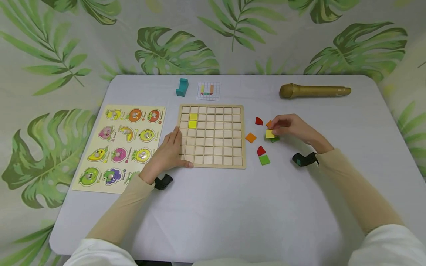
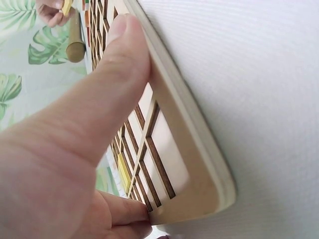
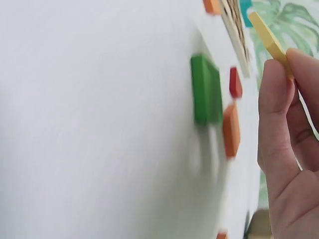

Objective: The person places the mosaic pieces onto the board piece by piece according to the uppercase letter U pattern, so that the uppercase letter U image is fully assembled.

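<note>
A wooden grid board (image 1: pixel 244 147) lies mid-table with two yellow square tiles (image 1: pixel 193 120) set in its upper left cells. Spread around its lower left corner, my left hand (image 1: pixel 168 151) steadies it. The thumb (image 2: pixel 127 55) rests along the front frame, while the other fingers touch the left edge. To the right of the board, my right hand (image 1: pixel 293 127) pinches a yellow square tile (image 3: pixel 269 37) between thumb and fingertips, raised above the table. Just under it lie a green tile (image 3: pixel 207 89) and an orange tile (image 3: pixel 231 130), partly covered in the head view.
Red quarter-round tiles (image 1: pixel 259 120), an orange tile (image 1: pixel 251 137) and a light green tile (image 1: pixel 264 159) lie right of the board. A pattern card (image 1: pixel 208 91) and a teal block (image 1: pixel 182 87) sit behind it. A fruit puzzle (image 1: pixel 111 147) lies left, a wooden stick (image 1: pixel 316 91) back right.
</note>
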The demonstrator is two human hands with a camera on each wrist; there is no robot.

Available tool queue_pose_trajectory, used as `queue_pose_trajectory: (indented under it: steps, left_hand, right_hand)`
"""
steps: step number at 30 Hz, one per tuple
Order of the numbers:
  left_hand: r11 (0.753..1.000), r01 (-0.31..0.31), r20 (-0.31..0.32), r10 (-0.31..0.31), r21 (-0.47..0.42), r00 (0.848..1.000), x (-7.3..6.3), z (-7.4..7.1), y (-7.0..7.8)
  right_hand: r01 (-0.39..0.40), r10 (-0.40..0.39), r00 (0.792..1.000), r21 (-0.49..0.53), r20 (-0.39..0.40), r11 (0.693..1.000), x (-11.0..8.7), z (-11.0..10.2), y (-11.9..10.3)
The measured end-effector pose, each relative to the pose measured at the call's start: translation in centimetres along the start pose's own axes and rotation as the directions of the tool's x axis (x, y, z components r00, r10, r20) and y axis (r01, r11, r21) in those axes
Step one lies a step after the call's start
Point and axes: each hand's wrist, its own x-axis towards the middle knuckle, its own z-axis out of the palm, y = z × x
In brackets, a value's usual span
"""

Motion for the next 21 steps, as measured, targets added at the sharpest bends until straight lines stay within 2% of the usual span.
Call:
queue_pose_trajectory:
  steps: [6,13,21]
  left_hand:
    - [1.000,-0.003,-0.007,0.003,0.006,1.000,0.1,0.1,-0.1]
    - [1.000,-0.005,-0.007,0.005,0.020,1.000,-0.1,-0.1,0.1]
    - [1.000,0.001,-0.006,-0.001,0.019,1.000,0.0,-0.1,0.1]
  right_hand:
    - [0.062,-0.063,0.997,0.026,0.048,0.998,3.2,2.8,-1.7]
    - [0.167,-0.169,0.982,0.021,0.090,0.986,7.3,6.7,-4.2]
    - [0.197,-0.202,0.972,0.047,0.119,0.979,11.0,11.4,-7.1]
